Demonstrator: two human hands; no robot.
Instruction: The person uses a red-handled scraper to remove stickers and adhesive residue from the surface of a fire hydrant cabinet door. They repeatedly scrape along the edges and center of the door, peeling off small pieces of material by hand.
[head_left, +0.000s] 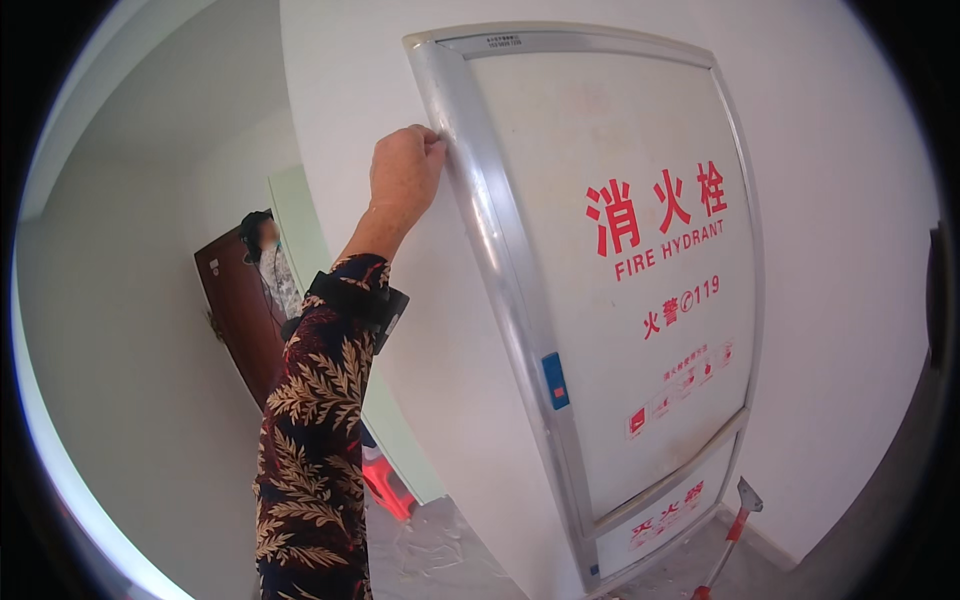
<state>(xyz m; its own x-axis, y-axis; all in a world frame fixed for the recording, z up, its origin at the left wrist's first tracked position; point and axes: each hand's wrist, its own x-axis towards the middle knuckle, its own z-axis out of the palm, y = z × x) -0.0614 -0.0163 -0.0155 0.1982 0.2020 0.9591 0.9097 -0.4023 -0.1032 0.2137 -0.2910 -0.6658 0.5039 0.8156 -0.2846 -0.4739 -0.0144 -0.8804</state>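
My left hand (405, 171) is at the upper left edge of a fire hydrant cabinet, fingers curled in. Its fingertips touch the outer edge of the silver metal frame (480, 202); whether something thin lies between them is hidden. A black band sits around the patterned sleeve near my wrist. The cabinet's large pale door panel (555, 127) bears red lettering and small pictograms. Lower on the frame is a blue latch (555, 381), and a smaller lettered panel (611, 547) lies beneath. My right hand is out of view.
At the lower right, a long-handled scraper (735, 525) with red grips stands slanted by the wall base. Debris lies on the grey floor (442, 547). Leftward, a person (281, 281) stands near a brown door (236, 300), and a red plastic stool (388, 487) shows behind my arm.
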